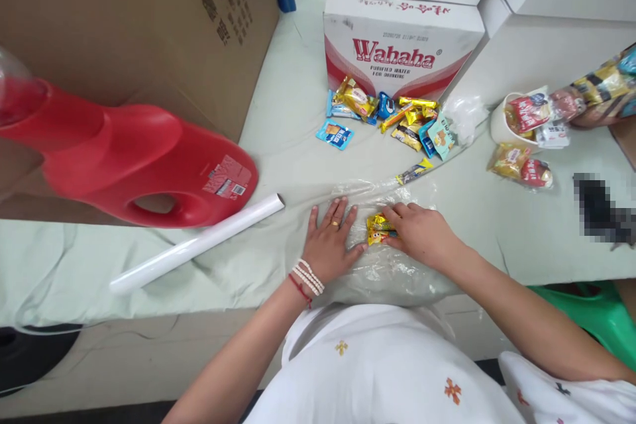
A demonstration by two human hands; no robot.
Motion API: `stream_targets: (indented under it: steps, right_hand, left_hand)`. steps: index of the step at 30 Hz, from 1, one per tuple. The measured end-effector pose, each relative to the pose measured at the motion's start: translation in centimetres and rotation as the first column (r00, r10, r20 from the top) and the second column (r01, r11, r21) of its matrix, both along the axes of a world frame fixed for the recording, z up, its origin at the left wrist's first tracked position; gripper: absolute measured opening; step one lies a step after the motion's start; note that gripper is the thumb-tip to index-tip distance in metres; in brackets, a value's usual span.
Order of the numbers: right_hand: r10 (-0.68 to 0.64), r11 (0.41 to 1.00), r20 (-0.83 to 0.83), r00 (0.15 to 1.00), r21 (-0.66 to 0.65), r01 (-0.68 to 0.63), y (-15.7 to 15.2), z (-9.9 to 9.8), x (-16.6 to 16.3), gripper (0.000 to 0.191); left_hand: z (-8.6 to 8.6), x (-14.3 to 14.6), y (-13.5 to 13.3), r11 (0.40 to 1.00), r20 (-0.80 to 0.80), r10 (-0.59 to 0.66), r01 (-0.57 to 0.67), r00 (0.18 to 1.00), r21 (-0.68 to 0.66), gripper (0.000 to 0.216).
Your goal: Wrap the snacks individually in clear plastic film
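A sheet of clear plastic film [397, 275] lies on the cloth at the table's near edge. My left hand [332, 238] rests flat on it with fingers spread, a ring and white beads on that arm. My right hand [422, 232] is closed on small yellow-wrapped snack packets [377, 230], which lie side by side on the film. Its fingers cover their right ends. Just beyond lies a single yellow and dark snack stick [414, 171]. A pile of mixed snack packets [407, 122] sits farther back, with a blue packet [336, 134] to its left.
Behind the pile stands a Wahaha water carton [397, 46]. At right are a white tub [501, 120] of snacks and loose packets [519, 164]. A white tube [199, 245], a red detergent bottle [149, 159] and a large cardboard box [149, 26] occupy the left.
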State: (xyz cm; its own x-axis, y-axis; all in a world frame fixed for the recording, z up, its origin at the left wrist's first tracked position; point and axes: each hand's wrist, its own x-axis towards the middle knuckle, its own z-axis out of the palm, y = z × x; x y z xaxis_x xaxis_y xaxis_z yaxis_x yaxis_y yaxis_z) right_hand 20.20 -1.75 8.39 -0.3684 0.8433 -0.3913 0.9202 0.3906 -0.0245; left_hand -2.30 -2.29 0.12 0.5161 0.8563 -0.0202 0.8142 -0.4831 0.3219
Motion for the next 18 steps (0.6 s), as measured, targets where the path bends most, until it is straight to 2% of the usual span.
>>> stream_targets:
  steps: [6, 10, 12, 14, 16, 18]
  right_hand:
    - [-0.012, 1.0, -0.009, 1.0, -0.008, 0.011, -1.0, -1.0, -0.8, 0.072]
    - [-0.037, 0.999, -0.057, 0.998, -0.025, 0.035, -0.6, -1.3, -0.6, 0.08]
    - [-0.048, 0.998, -0.14, 0.989, -0.036, 0.043, -0.7, -0.7, 0.4, 0.08]
    - [-0.041, 0.999, -0.277, 0.96, -0.032, 0.034, -1.6, 0.0, 2.1, 0.071]
    - [0.009, 0.999, -0.413, 0.911, -0.03, -0.024, -3.4, 0.4, 4.0, 0.062]
    - [0.062, 0.994, -0.494, 0.867, -0.044, -0.096, -5.8, 0.0, 5.7, 0.059]
  left_hand:
    - [0.0, 0.0, 0.0, 1.0, 0.021, 0.022, -0.022, 1.0, 0.003, 0.082]
    - [0.4, -0.8, -0.8, 0.989, 0.07, -0.002, -0.008, 0.998, 0.146, 0.074]
    - [0.9, -1.6, -1.4, 0.968, 0.107, -0.11, 0.083, 0.988, 0.235, 0.066]
    - [1.4, -2.6, -1.8, 0.939, 0.143, -0.28, 0.239, 0.949, 0.249, 0.069]
    - [1.9, -3.7, -1.8, 0.899, 0.187, -0.432, 0.406, 0.882, 0.163, 0.074]
    - [2.1, -4.6, -1.7, 0.854, 0.227, -0.512, 0.519, 0.828, 0.033, 0.072]
